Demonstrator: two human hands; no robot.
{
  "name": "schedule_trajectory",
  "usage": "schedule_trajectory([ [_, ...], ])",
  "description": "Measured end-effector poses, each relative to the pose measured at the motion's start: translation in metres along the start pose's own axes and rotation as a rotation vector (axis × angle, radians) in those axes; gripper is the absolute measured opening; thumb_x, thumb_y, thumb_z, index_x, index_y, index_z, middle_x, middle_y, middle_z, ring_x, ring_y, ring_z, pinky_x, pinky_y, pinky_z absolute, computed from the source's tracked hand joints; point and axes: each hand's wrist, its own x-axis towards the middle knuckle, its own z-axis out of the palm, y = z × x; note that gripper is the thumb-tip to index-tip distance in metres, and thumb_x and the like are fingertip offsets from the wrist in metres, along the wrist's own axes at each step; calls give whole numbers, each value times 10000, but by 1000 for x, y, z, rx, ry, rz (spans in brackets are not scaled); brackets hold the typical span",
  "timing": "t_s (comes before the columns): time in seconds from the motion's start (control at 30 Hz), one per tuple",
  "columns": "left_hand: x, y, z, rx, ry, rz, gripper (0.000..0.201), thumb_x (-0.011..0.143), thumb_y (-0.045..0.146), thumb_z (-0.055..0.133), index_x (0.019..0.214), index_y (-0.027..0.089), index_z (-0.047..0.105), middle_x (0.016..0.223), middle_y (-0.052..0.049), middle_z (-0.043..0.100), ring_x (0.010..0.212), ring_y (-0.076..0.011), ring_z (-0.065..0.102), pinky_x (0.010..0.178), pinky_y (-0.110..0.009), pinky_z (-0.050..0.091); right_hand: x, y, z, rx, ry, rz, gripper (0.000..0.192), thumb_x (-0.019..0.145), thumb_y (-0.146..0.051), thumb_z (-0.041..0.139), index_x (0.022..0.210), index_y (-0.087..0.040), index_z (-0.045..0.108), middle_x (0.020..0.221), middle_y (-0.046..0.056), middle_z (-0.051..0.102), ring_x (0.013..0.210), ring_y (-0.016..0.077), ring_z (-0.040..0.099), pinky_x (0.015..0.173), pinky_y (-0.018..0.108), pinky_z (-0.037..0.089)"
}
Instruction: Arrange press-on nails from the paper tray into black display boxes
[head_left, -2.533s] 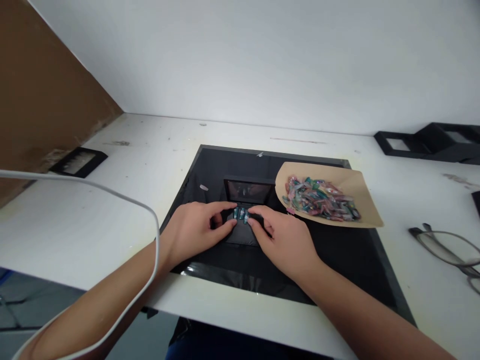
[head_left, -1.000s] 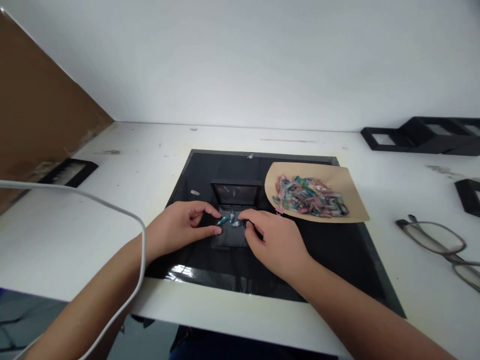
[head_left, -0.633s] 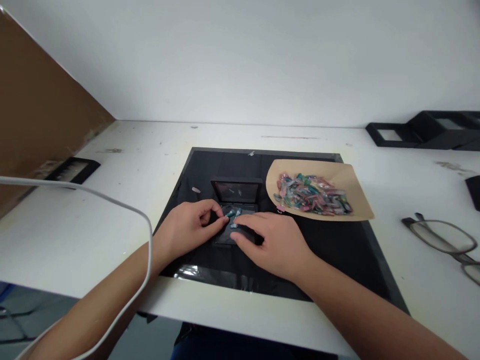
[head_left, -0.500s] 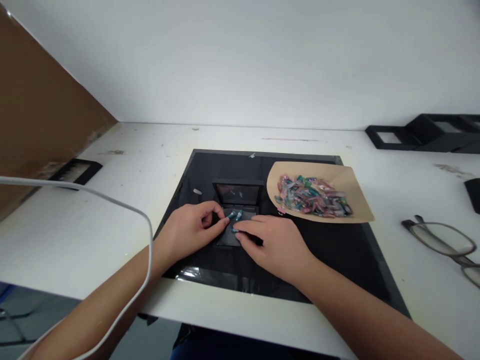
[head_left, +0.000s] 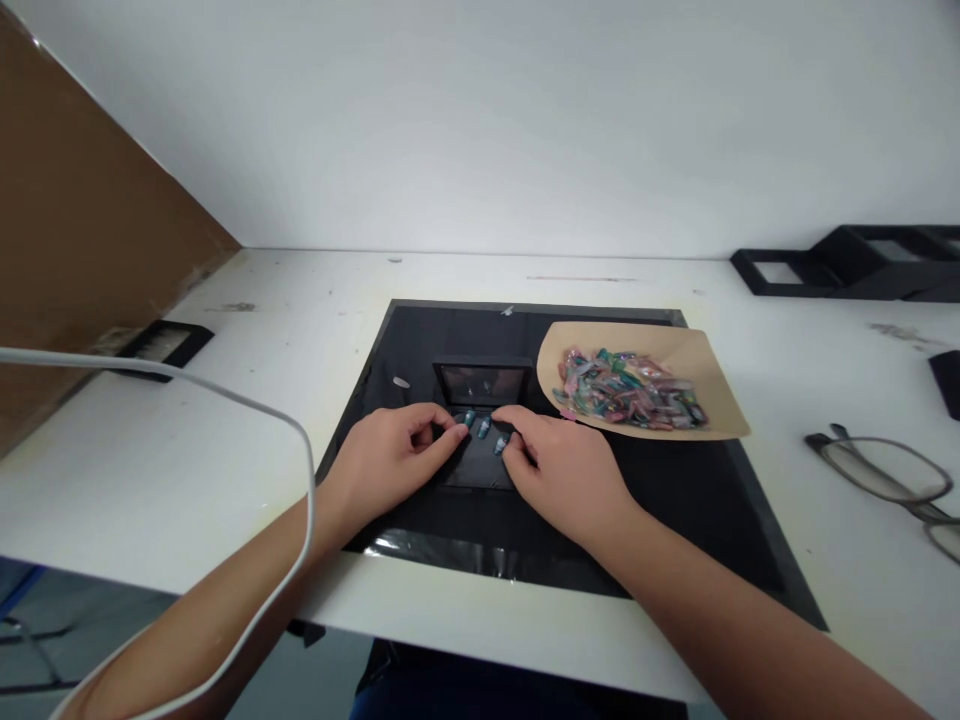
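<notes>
A white table [head_left: 225,420] runs up to a plain white wall, with a brown board leaning along its left side, and a black mat [head_left: 675,500] lies on the table in front of the person. The left hand [head_left: 390,462] rests on the mat with its fingers loosely curled, thumb and forefinger drawn close together at the left edge of a small black hinged case [head_left: 480,445]; whether they actually pinch one of the pieces there cannot be told. The right hand [head_left: 566,470] lies palm down opposite it, fingers bent, the fingertips on the right part of the case's base. Between the two sets of fingertips three small teal press-on nails [head_left: 484,428] lie in a short row on the base, just beside both hands; the case's lid stands open behind them, its inside glossy. Just right of the case, near the right hand, a tan paper sheet [head_left: 712,370] carries a heap of multicoloured press-on nails [head_left: 630,388]. A single pale nail [head_left: 401,382] lies on the mat left of the case. Farther out, eyeglasses [head_left: 885,485] rest at the table's right edge, black frames [head_left: 847,268] lie by the wall, another black frame [head_left: 161,345] sits at the left, and a white cable [head_left: 247,410] loops across the left forearm.
</notes>
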Motion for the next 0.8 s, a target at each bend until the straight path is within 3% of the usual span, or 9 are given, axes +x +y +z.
schedule_trajectory([
  [0.1,-2,3,-2,-20,-33,15,400,957,594,522,889,262,735,631,42,621,567,-123,533,539,-248,334,3,-1,1,-3,35,35,364,940,-226,512,1274,-247,653,767,4,742,641,174,643,577,297,307],
  [0.27,-4,4,-1,4,-3,49,360,951,574,555,904,269,741,603,48,591,562,-114,524,544,-242,340,4,-4,1,32,45,73,289,949,-246,506,1187,-227,670,658,-23,674,552,158,577,565,287,304],
  [0.37,-2,0,2,-7,49,80,312,955,527,575,1077,279,720,642,53,597,577,-114,539,560,-237,368,0,-6,-2,58,36,49,264,949,-322,529,1147,-223,672,681,-17,685,559,158,586,554,284,302],
  [0.5,0,-4,2,24,29,117,441,936,505,619,1328,305,634,689,54,602,581,-114,542,563,-236,379,-7,-5,-8,27,-34,-34,406,939,-492,602,1239,-224,654,828,24,749,696,203,668,580,286,335],
  [0.6,-1,-2,-1,98,-53,138,510,932,549,613,1397,342,598,709,50,617,587,-119,545,549,-237,357,-10,1,-13,-1,-133,-80,398,931,-446,647,1273,-244,666,891,30,758,736,203,675,614,287,368],
  [0.8,-5,2,-3,131,-69,118,498,939,544,603,1404,367,590,758,46,640,616,-123,568,552,-234,355,-8,5,-18,-1,-176,-51,333,957,-357,618,1270,-269,691,683,-22,653,597,156,586,563,268,327],
])
